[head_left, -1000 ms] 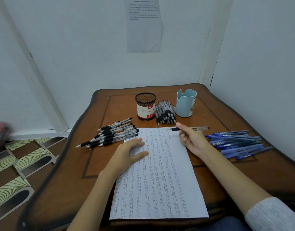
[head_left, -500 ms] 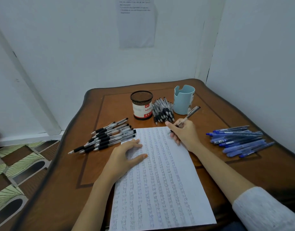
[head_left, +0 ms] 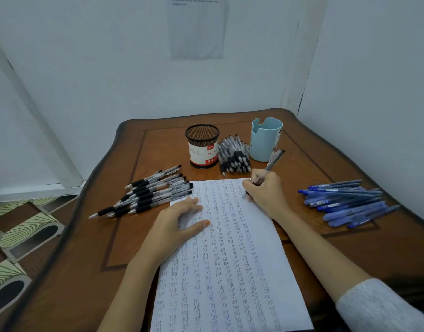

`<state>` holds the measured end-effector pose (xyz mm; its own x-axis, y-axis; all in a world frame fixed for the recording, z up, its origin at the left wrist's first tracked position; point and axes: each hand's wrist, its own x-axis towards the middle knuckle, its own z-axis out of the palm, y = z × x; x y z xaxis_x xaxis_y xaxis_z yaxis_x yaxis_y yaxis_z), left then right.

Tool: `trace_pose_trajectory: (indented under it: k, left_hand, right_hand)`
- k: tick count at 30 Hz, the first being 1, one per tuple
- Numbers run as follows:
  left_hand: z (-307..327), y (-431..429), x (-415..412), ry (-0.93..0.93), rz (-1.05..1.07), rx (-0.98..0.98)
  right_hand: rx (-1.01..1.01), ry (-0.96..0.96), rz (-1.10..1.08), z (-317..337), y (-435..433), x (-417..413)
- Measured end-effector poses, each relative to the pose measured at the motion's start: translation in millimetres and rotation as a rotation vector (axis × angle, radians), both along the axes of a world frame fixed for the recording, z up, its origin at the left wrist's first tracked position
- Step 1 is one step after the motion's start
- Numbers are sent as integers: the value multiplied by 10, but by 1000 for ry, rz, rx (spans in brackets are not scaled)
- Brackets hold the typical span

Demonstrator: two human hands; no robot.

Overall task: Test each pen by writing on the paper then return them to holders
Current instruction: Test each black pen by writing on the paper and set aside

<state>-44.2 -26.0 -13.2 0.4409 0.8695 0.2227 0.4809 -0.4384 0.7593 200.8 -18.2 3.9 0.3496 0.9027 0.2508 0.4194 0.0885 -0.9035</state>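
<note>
Right hand (head_left: 266, 191) grips pen (head_left: 269, 165), tip on paper (head_left: 230, 271) (top right corner); left hand (head_left: 179, 221) flat, fingers straight, pressing paper.

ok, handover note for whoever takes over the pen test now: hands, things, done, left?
Right hand grips a clear black-ended pen, tip at the top right of the white paper sheet. Left hand lies flat on the sheet.
Black-grip pen pile left of the sheet, a second pile between black mesh holder and light blue plastic holder, blue pen pile on the right.
Done: columns of test marks cover most of the sheet.
Left: no pen shows in either holder; tested piles cannot be told apart.
</note>
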Motion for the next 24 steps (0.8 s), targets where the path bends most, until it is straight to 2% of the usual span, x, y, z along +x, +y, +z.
trace_pose_trajectory:
  k: [24]
  left_hand:
    - [-12,1,-5,-6,-3,-23]
  right_hand:
    - [-53,-1,15,24,0,-23]
